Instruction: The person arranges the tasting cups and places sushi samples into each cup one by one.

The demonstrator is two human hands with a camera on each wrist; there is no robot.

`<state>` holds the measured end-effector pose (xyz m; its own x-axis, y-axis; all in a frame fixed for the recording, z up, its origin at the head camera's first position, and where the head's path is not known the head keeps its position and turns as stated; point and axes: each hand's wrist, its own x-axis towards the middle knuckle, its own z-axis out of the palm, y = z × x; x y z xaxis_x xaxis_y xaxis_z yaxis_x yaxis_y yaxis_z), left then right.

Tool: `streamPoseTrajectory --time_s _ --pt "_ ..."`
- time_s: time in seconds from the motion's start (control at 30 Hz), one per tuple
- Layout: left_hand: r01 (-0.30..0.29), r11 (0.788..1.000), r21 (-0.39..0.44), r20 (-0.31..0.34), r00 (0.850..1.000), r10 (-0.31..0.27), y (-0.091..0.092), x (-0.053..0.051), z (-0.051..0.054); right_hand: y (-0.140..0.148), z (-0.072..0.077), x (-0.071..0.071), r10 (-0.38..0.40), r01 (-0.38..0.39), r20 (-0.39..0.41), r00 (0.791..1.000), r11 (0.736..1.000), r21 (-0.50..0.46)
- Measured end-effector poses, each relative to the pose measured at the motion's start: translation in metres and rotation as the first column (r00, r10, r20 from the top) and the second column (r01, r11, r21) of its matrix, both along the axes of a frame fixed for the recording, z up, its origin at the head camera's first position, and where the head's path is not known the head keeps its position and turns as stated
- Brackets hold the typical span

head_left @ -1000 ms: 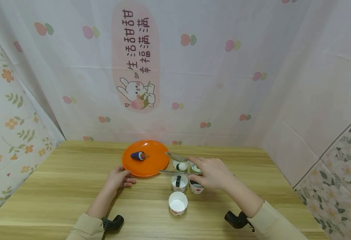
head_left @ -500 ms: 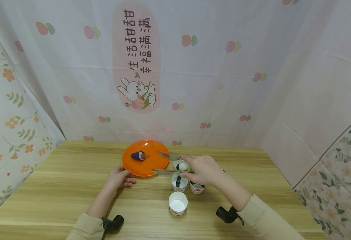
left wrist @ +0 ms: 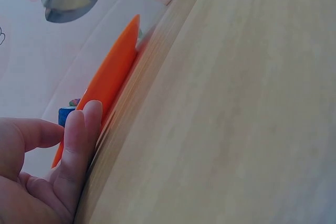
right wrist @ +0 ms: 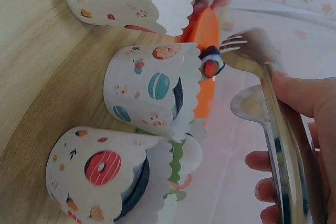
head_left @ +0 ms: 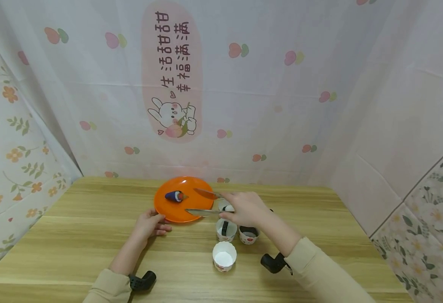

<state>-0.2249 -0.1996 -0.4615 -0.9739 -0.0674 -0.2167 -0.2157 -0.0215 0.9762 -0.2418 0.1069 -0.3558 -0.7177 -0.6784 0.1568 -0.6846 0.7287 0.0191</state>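
My left hand point(head_left: 148, 225) pinches the near left rim of an orange plate point(head_left: 176, 184), thumb above and fingers beneath. On that plate lies a cone-shaped hand roll point(head_left: 173, 196) with a dark blue wrap and reddish filling. My right hand point(head_left: 247, 208) holds metal tongs point(head_left: 206, 211), whose arms are spread apart over the plate's right part, to the right of the roll. In the right wrist view one tong end is a fork point(right wrist: 233, 44) and the other a rounded spoon end point(right wrist: 244, 103). Nothing sits between them.
Several patterned paper cups stand right of the plate. The nearest cup point(head_left: 224, 263) shows a bare white inside. One cup point(head_left: 226, 236) holds a piece with a black band; another cup point(head_left: 248, 238) has dark contents. A cup behind is partly hidden by my right hand. A curtain point(head_left: 274, 126) hangs behind the table.
My right hand has moved left with the tongs, from above the cups to over the plate. The left hand, plate and hand roll stay in place.
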Motion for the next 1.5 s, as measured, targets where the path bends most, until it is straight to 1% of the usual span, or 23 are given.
streamPoseTrajectory --time_s 0.17,0.43,0.6,0.87,1.17,1.37,1.5 --pt "-0.001 1.000 -0.003 -0.005 1.000 0.001 -0.001 -0.001 -0.002 -0.008 -0.003 -0.004 -0.004 0.004 0.005 1.000 1.000 0.002" --pt "-0.008 1.000 -0.006 -0.002 1.000 0.008 -0.001 -0.002 -0.002 -0.017 -0.008 -0.011 -0.026 0.025 0.034 0.999 1.000 0.018" --pt "-0.009 1.000 -0.011 -0.004 1.000 0.009 0.000 -0.002 -0.002 -0.021 -0.011 -0.014 -0.036 0.034 0.035 0.999 0.998 0.051" --pt "-0.006 1.000 -0.005 -0.009 1.000 0.006 0.000 -0.002 -0.002 -0.032 -0.010 -0.020 -0.081 0.075 0.086 0.993 0.995 0.071" --pt "-0.005 1.000 -0.002 -0.011 1.000 0.005 0.000 -0.002 -0.002 -0.048 -0.010 -0.027 -0.084 0.078 0.103 0.991 0.995 0.058" --pt "-0.008 1.000 -0.002 -0.009 1.000 0.008 0.001 -0.001 -0.001 -0.055 -0.013 -0.031 -0.120 0.111 0.111 0.987 0.990 0.084" --pt "-0.006 1.000 0.001 -0.009 1.000 0.006 0.001 0.000 -0.001 -0.059 -0.016 -0.034 -0.130 0.119 0.127 0.983 0.989 0.091"
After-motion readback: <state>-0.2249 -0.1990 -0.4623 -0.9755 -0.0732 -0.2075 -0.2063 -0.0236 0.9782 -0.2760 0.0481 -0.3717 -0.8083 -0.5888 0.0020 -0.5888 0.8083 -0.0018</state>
